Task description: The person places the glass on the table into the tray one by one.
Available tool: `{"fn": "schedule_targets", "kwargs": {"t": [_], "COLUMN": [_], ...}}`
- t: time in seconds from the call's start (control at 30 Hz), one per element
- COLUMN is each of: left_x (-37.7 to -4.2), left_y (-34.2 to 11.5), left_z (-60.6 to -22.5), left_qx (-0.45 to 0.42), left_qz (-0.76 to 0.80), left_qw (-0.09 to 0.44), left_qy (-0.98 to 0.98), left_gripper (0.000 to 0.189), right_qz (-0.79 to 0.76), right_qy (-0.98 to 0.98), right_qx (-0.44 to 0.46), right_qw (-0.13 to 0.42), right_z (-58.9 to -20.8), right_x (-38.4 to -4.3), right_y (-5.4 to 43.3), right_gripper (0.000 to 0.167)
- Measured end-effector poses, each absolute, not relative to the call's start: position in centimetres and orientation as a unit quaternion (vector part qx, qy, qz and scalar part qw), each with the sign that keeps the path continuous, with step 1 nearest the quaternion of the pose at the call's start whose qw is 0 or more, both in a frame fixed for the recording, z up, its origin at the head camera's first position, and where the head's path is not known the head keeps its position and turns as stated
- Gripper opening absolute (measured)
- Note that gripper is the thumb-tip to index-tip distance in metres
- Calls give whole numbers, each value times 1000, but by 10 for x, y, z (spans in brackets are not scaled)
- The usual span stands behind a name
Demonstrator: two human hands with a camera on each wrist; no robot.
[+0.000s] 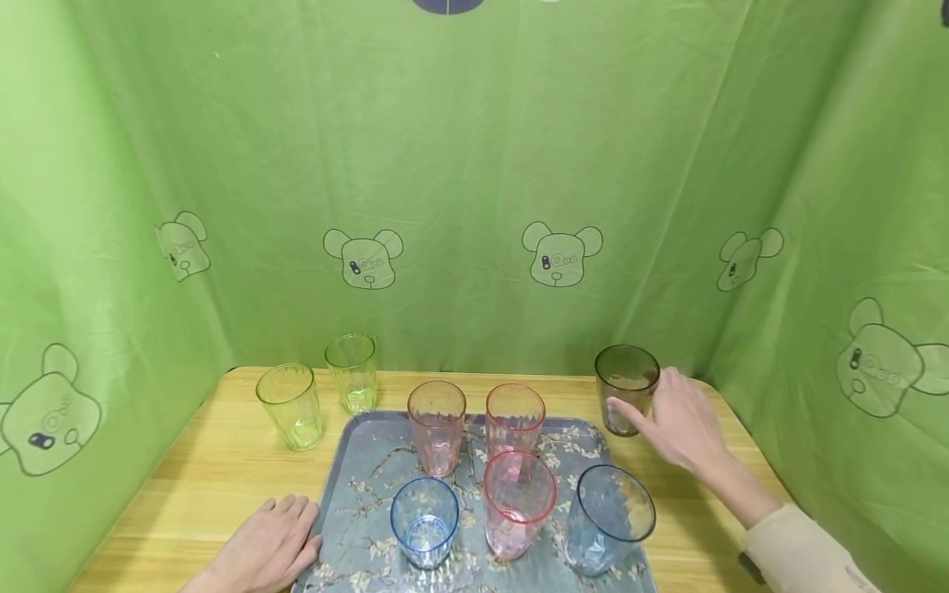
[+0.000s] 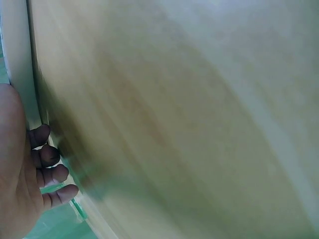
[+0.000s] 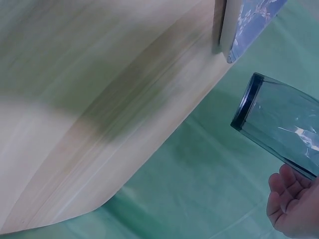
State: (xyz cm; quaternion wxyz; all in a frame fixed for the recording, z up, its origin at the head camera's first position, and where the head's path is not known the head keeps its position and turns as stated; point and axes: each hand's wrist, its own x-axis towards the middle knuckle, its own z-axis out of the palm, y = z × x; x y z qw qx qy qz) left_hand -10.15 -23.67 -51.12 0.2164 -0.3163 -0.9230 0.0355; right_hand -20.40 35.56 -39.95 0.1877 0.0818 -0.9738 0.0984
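My right hand grips a dark grey drinking glass, thumb across its near side, near the tray's back right corner. The right wrist view shows the glass tinted bluish, its thick base apart from the tabletop and curled fingers at its side. My left hand rests palm down on the table beside the flowered tray, fingers relaxed by its left rim. In the left wrist view, the loosely bent fingers of that hand are at the tray's edge.
On the tray stand three pink glasses, a blue glass and a dark-blue-rimmed glass. Two green glasses are on the wooden table, back left. Green curtains enclose the back and sides.
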Motion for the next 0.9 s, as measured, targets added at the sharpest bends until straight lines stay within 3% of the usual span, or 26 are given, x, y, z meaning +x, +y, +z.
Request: {"fn": "schedule_targets", "kwargs": {"t": [0.67, 0.9], "left_x": [-102, -102], "left_y": [-236, -237], "left_z": [-511, -512], "left_qx": [-321, -323], "left_qz": [34, 37], "left_qw": [228, 231], "left_qy": [-919, -917], "left_gripper": [30, 31], "right_qz": [129, 157], "right_qy": [-971, -965], "right_qx": [100, 112], "right_qw": [173, 176], "right_z": [-414, -423], "right_x": [-202, -202], "right_y": [339, 332], "right_gripper": [76, 84]}}
